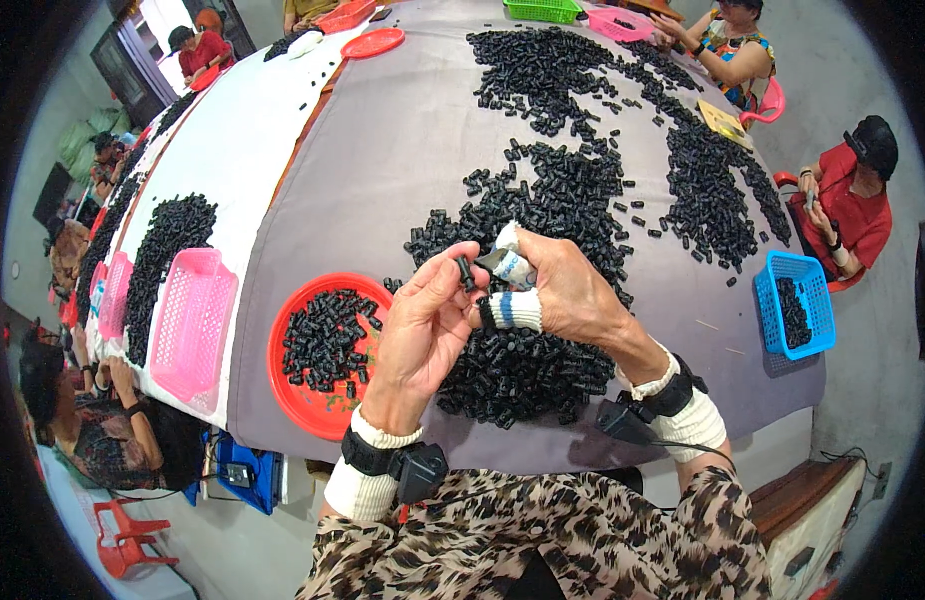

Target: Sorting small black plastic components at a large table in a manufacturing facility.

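Note:
My left hand [422,325] is raised over the table, palm up, pinching a small black cylindrical piece [466,273] between thumb and fingers. Facing it, my right hand [579,292] is closed, with white cloth coverings [514,310] on its fingers. A small greyish, wrapped thing [506,264] pokes out of the right hand toward the piece; its kind is unclear. Below both hands spreads a big heap of similar black pieces [532,375]. Beside my left wrist sits a round red tray [285,385] with many such pieces inside.
A grey cloth covers the table [362,190]. At right stands a blue basket [825,318] with black pieces; at left, a pink basket [194,325]. More heaps [707,185] lie further off. Several people sit around the tables, one in red [857,215] at right.

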Demonstrator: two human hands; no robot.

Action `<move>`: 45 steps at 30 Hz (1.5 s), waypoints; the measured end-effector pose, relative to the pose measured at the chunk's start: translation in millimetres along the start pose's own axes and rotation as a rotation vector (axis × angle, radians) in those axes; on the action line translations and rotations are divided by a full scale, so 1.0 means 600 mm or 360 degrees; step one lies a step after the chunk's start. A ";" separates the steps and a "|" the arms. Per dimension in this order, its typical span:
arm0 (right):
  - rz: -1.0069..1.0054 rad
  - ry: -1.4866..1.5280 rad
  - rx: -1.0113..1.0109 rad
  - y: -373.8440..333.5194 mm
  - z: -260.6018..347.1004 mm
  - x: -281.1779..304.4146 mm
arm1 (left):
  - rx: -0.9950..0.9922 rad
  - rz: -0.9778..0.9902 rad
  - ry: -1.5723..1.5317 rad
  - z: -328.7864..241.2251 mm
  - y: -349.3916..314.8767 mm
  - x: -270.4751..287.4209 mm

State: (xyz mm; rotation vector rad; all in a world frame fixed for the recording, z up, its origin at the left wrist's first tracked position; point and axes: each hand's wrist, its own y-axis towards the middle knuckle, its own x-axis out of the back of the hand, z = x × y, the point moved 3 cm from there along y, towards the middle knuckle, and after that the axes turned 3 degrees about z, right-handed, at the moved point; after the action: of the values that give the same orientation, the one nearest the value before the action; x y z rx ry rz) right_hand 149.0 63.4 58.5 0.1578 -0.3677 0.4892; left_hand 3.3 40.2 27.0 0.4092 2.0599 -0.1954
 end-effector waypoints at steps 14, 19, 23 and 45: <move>-0.0170 0.0008 0.0199 -0.013 0.025 0.006 | -0.0143 -0.0043 0.0236 0.002 -0.009 -0.010; -0.0214 0.0084 0.0290 -0.013 0.015 0.008 | -0.0125 -0.0045 0.0337 0.000 -0.016 -0.017; -0.0222 0.0350 0.0306 -0.014 0.019 0.009 | -0.0144 -0.0083 0.0431 -0.003 -0.017 -0.020; 0.0163 -0.0060 0.0136 -0.006 0.006 0.009 | -0.0044 0.0066 0.0020 0.014 -0.009 -0.006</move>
State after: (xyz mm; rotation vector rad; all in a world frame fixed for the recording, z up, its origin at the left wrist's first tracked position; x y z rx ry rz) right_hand 154.2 61.5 63.7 0.2321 -0.3930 0.6043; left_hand 9.5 31.9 25.9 0.4366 2.0623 -0.1398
